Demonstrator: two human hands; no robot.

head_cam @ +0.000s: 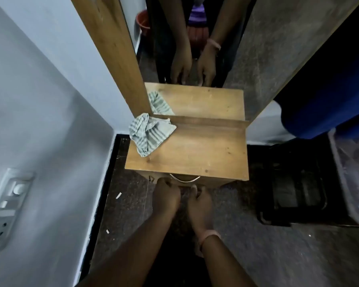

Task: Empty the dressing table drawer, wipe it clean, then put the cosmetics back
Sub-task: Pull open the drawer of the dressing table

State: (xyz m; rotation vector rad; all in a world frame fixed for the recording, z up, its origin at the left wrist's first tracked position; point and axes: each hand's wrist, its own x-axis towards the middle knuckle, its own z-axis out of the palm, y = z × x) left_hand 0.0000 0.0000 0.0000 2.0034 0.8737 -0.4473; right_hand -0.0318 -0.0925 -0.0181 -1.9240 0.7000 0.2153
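Left hand [166, 194] fingers curled at the drawer [184, 184] front, just below the metal handle [184, 180]; whether they grip the handle or the drawer edge cannot be told. Right hand [199, 200] beside it, fingers curled at the same edge, grip hidden. Drawer sits under the dressing table [195, 150] top, apparently shut or barely open. Striped cloth [148, 133] lies crumpled on the table top's rear left corner, against the mirror [195, 59]. No cosmetics visible. Likely the opening step: emptying, wiping and refilling all remain.
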